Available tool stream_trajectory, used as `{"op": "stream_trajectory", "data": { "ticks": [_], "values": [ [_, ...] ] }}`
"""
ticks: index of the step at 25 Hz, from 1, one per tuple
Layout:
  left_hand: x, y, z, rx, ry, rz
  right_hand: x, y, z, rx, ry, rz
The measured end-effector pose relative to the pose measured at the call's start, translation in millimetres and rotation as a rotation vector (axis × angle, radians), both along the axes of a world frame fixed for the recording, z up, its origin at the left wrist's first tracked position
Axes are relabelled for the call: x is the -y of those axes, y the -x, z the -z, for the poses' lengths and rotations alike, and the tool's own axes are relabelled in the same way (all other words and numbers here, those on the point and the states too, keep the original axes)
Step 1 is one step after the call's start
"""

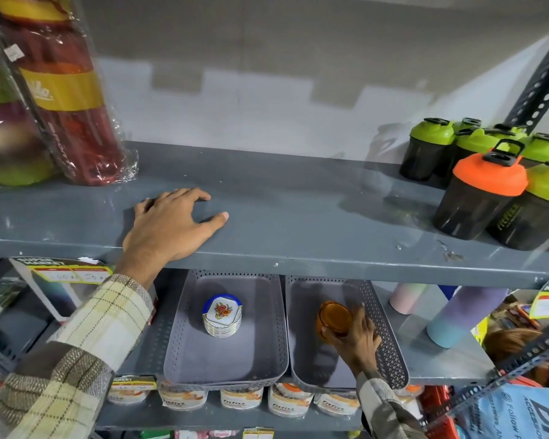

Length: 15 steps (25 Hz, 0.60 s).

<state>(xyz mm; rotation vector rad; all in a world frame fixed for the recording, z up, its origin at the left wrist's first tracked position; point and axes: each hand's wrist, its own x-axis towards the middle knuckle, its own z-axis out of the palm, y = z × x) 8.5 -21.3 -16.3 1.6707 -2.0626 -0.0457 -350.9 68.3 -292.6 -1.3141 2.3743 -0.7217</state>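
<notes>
My left hand (171, 226) rests palm down on the upper grey shelf (298, 210), fingers spread and lightly bent, holding nothing. On the shelf below, my right hand (357, 335) grips an orange glass (335, 316) inside the right grey perforated basket (390, 343). The left grey basket (184, 343) holds a stack of small white dishes (222, 315) with a blue rim and red flower print.
Dark shaker bottles (482, 198) with green and orange lids stand at the upper shelf's right. Wrapped red and yellow bottles (73, 99) stand at its left. Pastel tumblers (463, 315) sit right of the baskets. White tubs (286, 403) line the shelf beneath. A perforated steel post (542, 87) rises at right.
</notes>
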Motion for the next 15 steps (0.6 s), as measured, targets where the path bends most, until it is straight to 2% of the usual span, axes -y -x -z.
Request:
{"op": "stream_trajectory", "data": {
  "ticks": [3,8,15],
  "values": [
    [0.2,0.5,0.5,0.007,0.0,0.0,16.2,9.5,-21.3,-0.076,-0.106,-0.102],
    [1.1,0.1,0.7,0.002,0.003,0.003,43.9,22.8,-43.6,-0.134,-0.449,-0.23],
    [1.0,-0.3,1.6,-0.008,0.004,0.004,49.4,24.8,-33.8,-0.14,-0.474,-0.242]
  ]
}}
